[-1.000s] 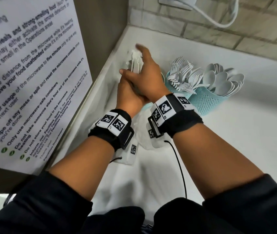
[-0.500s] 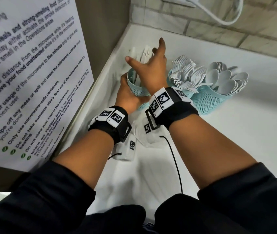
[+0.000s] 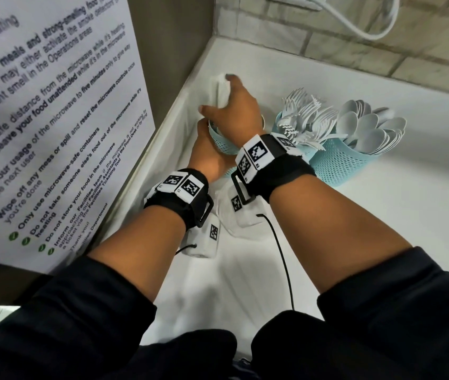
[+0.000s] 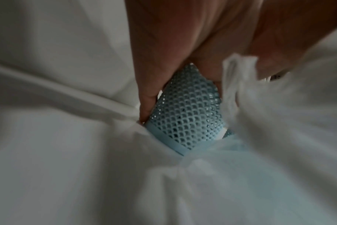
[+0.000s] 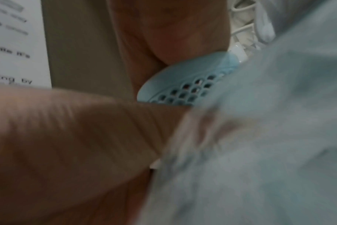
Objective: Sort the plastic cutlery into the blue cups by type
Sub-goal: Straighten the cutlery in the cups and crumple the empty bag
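While the left hand (image 3: 208,154) curls its grip round the wall of a blue mesh cup (image 3: 222,142) in the corner of the white table (image 3: 382,229), the right hand (image 3: 235,113) reaches over the cup's mouth, its fingers closed round a bundle of white plastic cutlery (image 3: 221,90) that stands up out of the cup; the type of these pieces cannot be told. Just to the right, a second blue cup (image 3: 279,127) bristles with forks (image 3: 304,113), and touching it a third cup (image 3: 344,165) is packed with spoons (image 3: 366,127). The left wrist view shows the fingers (image 4: 150,85) pressed to the mesh. A printed notice (image 3: 48,119) hangs at left.
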